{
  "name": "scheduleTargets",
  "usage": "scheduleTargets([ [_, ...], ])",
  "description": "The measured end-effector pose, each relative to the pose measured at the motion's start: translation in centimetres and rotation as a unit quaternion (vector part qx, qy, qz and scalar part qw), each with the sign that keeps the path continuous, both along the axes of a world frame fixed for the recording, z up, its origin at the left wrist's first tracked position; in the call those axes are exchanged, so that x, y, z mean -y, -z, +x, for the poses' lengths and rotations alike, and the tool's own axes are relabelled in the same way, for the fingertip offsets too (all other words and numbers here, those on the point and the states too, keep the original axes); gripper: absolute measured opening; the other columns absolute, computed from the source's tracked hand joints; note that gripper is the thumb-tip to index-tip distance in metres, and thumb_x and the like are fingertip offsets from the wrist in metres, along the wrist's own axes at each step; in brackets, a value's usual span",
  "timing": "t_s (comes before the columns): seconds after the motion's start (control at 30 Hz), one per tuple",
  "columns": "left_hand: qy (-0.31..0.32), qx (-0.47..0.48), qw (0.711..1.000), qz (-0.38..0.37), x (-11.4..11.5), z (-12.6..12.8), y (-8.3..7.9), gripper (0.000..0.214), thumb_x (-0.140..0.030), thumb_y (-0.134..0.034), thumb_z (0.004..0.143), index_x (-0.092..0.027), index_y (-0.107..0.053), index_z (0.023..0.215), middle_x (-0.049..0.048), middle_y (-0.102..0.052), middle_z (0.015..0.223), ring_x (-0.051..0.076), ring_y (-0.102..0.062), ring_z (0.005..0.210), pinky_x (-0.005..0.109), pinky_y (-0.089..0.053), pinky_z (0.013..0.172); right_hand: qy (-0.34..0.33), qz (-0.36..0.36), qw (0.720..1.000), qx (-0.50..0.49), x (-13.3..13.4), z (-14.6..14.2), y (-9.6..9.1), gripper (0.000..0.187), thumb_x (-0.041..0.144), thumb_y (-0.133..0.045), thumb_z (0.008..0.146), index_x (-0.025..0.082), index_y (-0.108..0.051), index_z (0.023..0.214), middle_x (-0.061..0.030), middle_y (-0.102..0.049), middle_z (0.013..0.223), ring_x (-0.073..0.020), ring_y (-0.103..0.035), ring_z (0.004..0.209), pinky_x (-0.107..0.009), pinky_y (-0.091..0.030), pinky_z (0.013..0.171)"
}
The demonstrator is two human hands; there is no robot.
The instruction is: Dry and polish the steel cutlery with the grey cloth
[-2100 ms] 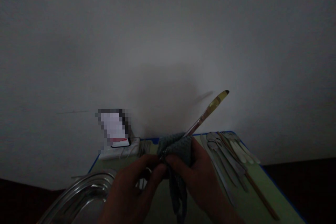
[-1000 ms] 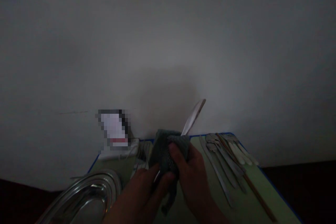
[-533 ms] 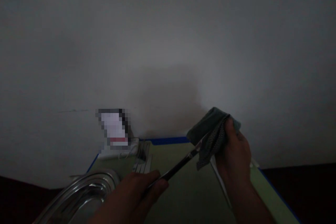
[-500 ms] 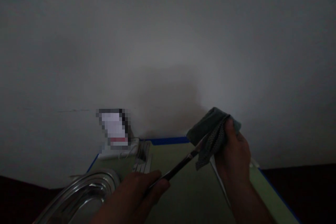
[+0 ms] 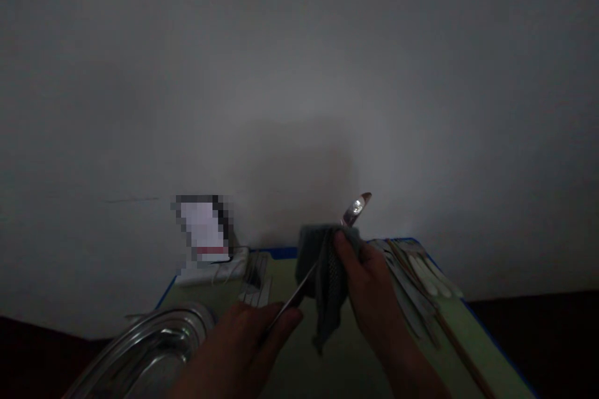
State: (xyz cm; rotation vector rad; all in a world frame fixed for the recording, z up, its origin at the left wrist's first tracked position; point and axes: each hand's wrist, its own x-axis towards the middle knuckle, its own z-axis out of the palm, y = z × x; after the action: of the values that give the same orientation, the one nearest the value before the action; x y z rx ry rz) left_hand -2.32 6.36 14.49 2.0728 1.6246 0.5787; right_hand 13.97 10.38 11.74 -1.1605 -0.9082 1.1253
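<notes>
A long-handled metal spoon slants up and away over the table, its shiny bowl end pointing to the upper right. My left hand is closed round the lower end of its handle. Wrapped about the upper handle is a grey-green cloth, with one corner hanging down. My right hand pinches this cloth against the handle, thumb on top, just below the spoon's bowl. The cloth hides the part of the handle between my hands.
Nested shiny metal bowls stand at the left. Behind them, a blurred-out upright screen leans by a white box. Several flat utensils and sticks lie along the right side. The green table has blue edges and meets a grey wall.
My right hand and the cloth have slid down the handle, toward my left hand. The spoon's bowl, covered before, now shows beyond the cloth. My left hand has barely moved.
</notes>
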Motion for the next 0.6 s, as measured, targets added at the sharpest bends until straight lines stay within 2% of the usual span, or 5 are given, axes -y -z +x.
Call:
scheduleTargets([
  [0.1,0.041,-0.054,0.994,-0.090,0.2,0.1,0.2,0.035,-0.039,-0.039,0.087,-0.024,-0.067,0.071,-0.0026,-0.068,0.062,0.013,-0.063,0.057,0.019,-0.046,0.053,0.110,0.010,0.988,-0.111,-1.1,1.9,0.1,0.037,0.052,-0.063,0.068,0.016,-0.063,0.074,0.0024,-0.058,0.061,-0.0098,-0.049,0.052,-0.021,-0.038,0.045],
  [0.23,0.032,-0.026,0.997,-0.063,-0.1,0.4,0.4,0.031,-0.034,-0.035,0.089,-0.026,-0.065,0.084,-0.0024,-0.071,0.075,0.015,-0.066,0.071,0.021,-0.048,0.062,0.203,0.041,0.959,-0.192,-1.7,3.1,-0.3,0.032,0.048,-0.064,0.069,0.019,-0.061,0.082,0.0012,-0.064,0.076,-0.0125,-0.059,0.067,-0.025,-0.047,0.061],
  [0.33,0.010,-0.018,0.999,-0.035,-0.6,0.5,0.7,0.028,-0.035,-0.038,0.088,-0.028,-0.064,0.093,-0.0014,-0.071,0.090,0.018,-0.066,0.082,0.025,-0.048,0.069,0.175,0.065,0.963,-0.196,-1.5,2.3,-0.6,0.032,0.053,-0.055,0.075,0.021,-0.056,0.075,0.0041,-0.059,0.063,-0.0116,-0.058,0.059,-0.027,-0.047,0.061],
  [0.43,0.000,-0.037,0.999,-0.040,-0.8,0.3,0.9,0.028,-0.035,-0.037,0.088,-0.026,-0.064,0.091,-0.0004,-0.071,0.090,0.019,-0.066,0.082,0.028,-0.049,0.071,0.144,0.079,0.975,-0.153,-1.0,0.7,-0.5,0.041,0.060,-0.043,0.078,0.022,-0.051,0.066,0.0043,-0.055,0.055,-0.0122,-0.056,0.053,-0.028,-0.047,0.058],
  [0.6,0.002,-0.040,0.999,-0.021,-0.6,0.0,1.1,0.030,-0.033,-0.035,0.088,-0.025,-0.063,0.084,0.0007,-0.071,0.086,0.019,-0.066,0.079,0.028,-0.050,0.072,0.107,0.084,0.990,-0.044,-0.1,-0.8,0.8,0.038,0.055,-0.033,0.085,0.023,-0.053,0.080,0.0004,-0.061,0.070,-0.0153,-0.062,0.069,-0.029,-0.047,0.063],
])
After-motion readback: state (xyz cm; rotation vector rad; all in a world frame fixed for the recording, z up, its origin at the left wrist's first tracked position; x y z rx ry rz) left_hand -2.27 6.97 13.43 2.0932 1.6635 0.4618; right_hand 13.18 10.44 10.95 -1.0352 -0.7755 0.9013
